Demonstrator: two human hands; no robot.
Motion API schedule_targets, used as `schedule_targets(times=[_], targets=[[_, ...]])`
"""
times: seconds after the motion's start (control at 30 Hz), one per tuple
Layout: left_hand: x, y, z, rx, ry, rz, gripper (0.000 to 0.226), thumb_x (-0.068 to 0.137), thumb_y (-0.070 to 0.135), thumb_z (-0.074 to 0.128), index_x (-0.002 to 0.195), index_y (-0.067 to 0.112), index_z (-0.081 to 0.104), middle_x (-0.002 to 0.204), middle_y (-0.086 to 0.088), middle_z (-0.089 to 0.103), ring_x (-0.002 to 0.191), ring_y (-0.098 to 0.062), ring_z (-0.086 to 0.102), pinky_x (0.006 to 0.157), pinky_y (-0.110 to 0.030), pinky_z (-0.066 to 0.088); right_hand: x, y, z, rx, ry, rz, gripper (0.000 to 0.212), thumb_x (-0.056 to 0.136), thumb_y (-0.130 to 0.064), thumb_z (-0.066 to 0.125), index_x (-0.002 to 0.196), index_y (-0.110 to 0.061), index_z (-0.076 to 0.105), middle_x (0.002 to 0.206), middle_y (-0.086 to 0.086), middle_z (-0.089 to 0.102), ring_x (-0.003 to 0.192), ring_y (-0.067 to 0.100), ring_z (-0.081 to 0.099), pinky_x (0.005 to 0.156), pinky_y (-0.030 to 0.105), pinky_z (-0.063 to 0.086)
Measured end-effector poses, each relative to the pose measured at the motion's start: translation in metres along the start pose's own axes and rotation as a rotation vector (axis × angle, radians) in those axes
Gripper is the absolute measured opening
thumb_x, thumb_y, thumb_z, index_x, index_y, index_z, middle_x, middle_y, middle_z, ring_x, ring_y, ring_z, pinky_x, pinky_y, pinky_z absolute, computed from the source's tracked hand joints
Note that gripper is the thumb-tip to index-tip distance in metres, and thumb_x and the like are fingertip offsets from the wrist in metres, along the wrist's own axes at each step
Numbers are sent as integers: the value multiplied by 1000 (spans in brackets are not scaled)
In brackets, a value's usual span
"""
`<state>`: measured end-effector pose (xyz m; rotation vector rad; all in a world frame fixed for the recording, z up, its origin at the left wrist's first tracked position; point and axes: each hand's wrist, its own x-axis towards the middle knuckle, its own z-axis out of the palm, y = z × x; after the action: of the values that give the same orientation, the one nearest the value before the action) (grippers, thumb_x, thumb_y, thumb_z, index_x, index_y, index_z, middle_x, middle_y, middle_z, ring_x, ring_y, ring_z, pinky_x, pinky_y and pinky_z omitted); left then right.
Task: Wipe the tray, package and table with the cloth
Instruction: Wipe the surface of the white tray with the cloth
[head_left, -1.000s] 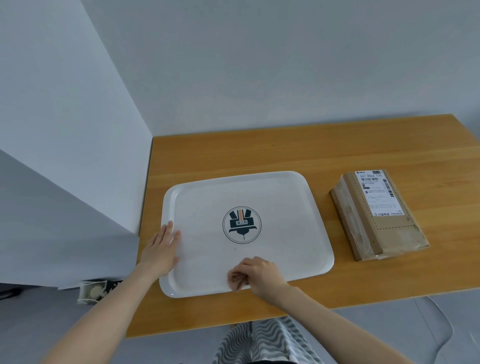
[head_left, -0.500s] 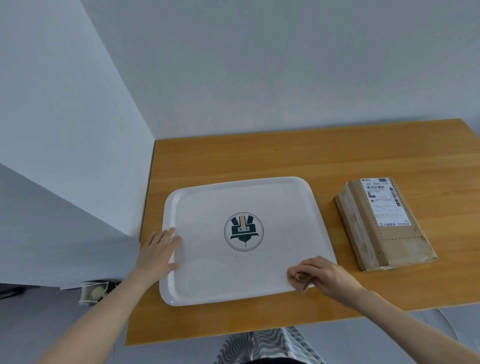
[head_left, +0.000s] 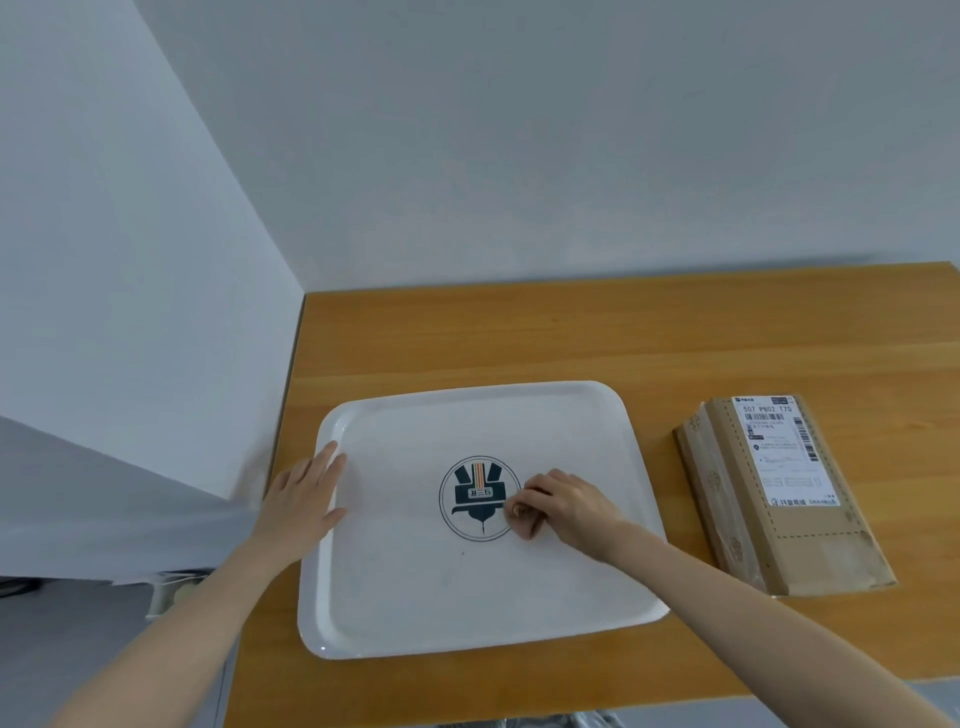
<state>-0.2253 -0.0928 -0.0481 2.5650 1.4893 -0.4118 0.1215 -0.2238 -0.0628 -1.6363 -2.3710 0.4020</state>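
Orange-brown wooden table (head_left: 467, 338) carries everything in the task and shows no sign of being wiped yet. The white rectangular plastic tray (head_left: 467, 597) lies flat on its near left part, in the same place as a second ago. The brown cardboard package (head_left: 779, 499) lies just beside the tray's right rim, not touching it, with its white shipping label (head_left: 784, 452) facing up, and neither hand is on it.

The left hand (head_left: 304, 493) stays flat on the tray's left rim, fingers straight and together, pressing down to steady it. The right hand (head_left: 566, 506) is what has moved. A second ago it was at the middle of the near edge, and half a second ago near the near right corner. Now it is at the centre, right against the round dark emblem (head_left: 479, 498). Its fingers are curled round the small beige cloth (head_left: 522, 517), bunched into a wad and pressed on the tray floor.

The path suggests the near strip is done and the wiping has reached the middle. The far half of the tray, the package and the table likely remain.
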Motion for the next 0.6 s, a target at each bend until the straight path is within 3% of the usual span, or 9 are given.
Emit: schedule_targets(times=[0.2, 0.3, 0.37, 0.47, 0.53, 0.6], targets=[[12, -15, 9, 54, -56, -16, 79, 97, 43, 43, 151, 10, -4, 159, -6, -13, 148, -22, -4, 118, -33, 3, 50, 25, -19, -138, -53, 107, 49, 52, 8, 77, 92, -18, 69, 85, 0, 66, 66, 24, 61, 44, 25, 44], [7, -16, 20, -19, -54, -29, 83, 97, 41, 42, 145, 6, -17, 153, -4, -23, 147, -18, -10, 117, -30, -2, 80, 39, -26, -116, -70, 274, 45, 77, 5, 56, 119, -12, 58, 116, 8, 57, 101, 32, 55, 63, 33, 42], [2, -18, 27, -46, -38, -34, 83, 98, 39, 42, 139, 6, -22, 151, -3, -24, 146, -16, -10, 116, -27, -4, 99, 46, -26, -170, -114, 368, 49, 83, 2, 49, 129, -16, 49, 127, 6, 48, 112, 29, 48, 65, 31, 37], [0, -21, 35, -87, 7, -10, 82, 97, 38, 44, 140, 7, -17, 153, -1, -17, 144, -13, -8, 115, -26, -2, 113, 52, -27, -164, -38, 397, 50, 77, 9, 49, 122, -13, 55, 120, 9, 52, 102, 32, 53, 58, 31, 32], [0, -24, 36, -100, -2, 1, 82, 96, 38, 48, 142, 7, -12, 154, 0, -11, 142, -12, -6, 115, -26, 1, 113, 47, -27, -139, 26, 368, 48, 61, 14, 62, 102, -10, 66, 100, 11, 61, 79, 34, 60, 49, 27, 30], [0, -27, 36, -89, -7, 2, 86, 91, 36, 58, 145, 5, -1, 156, -3, 0, 144, -17, 9, 117, -26, 8, 104, 41, -26, -159, 73, 310, 49, 42, 13, 71, 82, -15, 69, 81, 6, 64, 58, 29, 58, 39, 21, 24]])
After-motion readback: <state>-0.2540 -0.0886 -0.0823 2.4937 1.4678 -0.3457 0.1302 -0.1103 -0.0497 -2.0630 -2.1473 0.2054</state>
